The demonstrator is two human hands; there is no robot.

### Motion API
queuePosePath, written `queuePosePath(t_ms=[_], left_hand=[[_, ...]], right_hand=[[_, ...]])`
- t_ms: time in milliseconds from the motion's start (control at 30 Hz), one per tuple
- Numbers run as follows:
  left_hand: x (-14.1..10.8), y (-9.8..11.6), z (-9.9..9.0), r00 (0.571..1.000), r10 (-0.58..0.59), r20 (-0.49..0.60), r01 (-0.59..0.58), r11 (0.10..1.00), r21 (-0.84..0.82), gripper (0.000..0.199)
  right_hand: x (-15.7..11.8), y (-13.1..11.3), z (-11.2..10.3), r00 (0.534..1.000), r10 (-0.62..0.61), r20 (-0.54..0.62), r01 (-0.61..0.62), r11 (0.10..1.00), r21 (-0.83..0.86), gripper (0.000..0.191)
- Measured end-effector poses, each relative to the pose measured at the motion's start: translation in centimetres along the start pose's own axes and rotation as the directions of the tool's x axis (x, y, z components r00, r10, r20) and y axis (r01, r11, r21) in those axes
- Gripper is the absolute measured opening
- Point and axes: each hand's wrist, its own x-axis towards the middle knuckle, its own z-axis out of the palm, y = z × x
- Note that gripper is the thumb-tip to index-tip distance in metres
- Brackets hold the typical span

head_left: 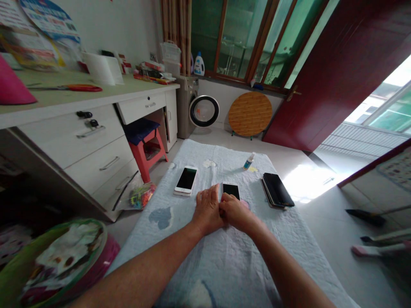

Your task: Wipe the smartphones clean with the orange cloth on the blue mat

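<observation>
A white-framed smartphone [231,189] with a dark screen lies on the light blue cloth [199,171] in front of me; its lower part is hidden by my hands. My right hand [236,210] is closed over that lower part with fingers curled, and whatever may be inside them is out of sight. Palm down, my left hand [208,207] rests against the phone's left side, its fingers stretched forward. Left of it lies another white smartphone [186,179], seemingly on top of a second one. Over on the right is a stack of dark devices [278,190]. A small spray bottle [249,161] stands upright beyond my hands.
To the left are a white desk [105,100] with drawers, a red stool [149,147] and a bin [99,265] holding crumpled waste. At the back, a washing machine [186,107] has its round door open. A round wooden board [250,113] leans nearby, beside a dark red door [321,77].
</observation>
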Motion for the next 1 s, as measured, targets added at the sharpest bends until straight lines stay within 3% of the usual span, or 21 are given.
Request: queuePosePath(t_ms=[200,333,433,500,667,800,1000], left_hand=[[0.2,-0.4,0.2,0.999,0.027,0.043,-0.03,0.997,0.071,0.093],[0.2,-0.6,0.2,0.992,0.064,0.112,-0.074,0.993,0.09,0.084],[0.1,-0.5,-0.1,0.987,0.077,0.139,-0.09,0.991,0.095,0.078],[0.2,-0.4,-0.3,0.985,0.094,0.144,-0.107,0.99,0.09,0.077],[0.3,-0.3,-0.7,0.974,0.166,0.155,-0.175,0.983,0.053,0.076],[0.4,-0.4,-0.7,0.973,0.169,0.16,-0.179,0.983,0.05,0.075],[0.6,-0.4,-0.5,0.972,0.168,0.165,-0.179,0.982,0.053,0.077]], right_hand=[[-0.9,0.2,-1.8,0.994,-0.068,0.084,0.048,0.976,0.214,0.023],[-1.1,1.6,-2.8,0.998,0.01,-0.06,0.008,0.958,0.287,0.03],[-0.2,3.5,-2.4,0.957,0.195,-0.217,-0.131,0.952,0.277,0.029],[0.9,4.7,-1.9,0.934,0.256,-0.251,-0.192,0.948,0.253,0.027],[4.0,6.4,-1.3,0.925,0.302,-0.231,-0.279,0.952,0.127,0.023],[6.2,6.7,-1.2,0.89,0.375,-0.259,-0.372,0.926,0.063,0.025],[6.5,5.8,-0.7,0.887,0.386,-0.252,-0.384,0.921,0.063,0.026]])
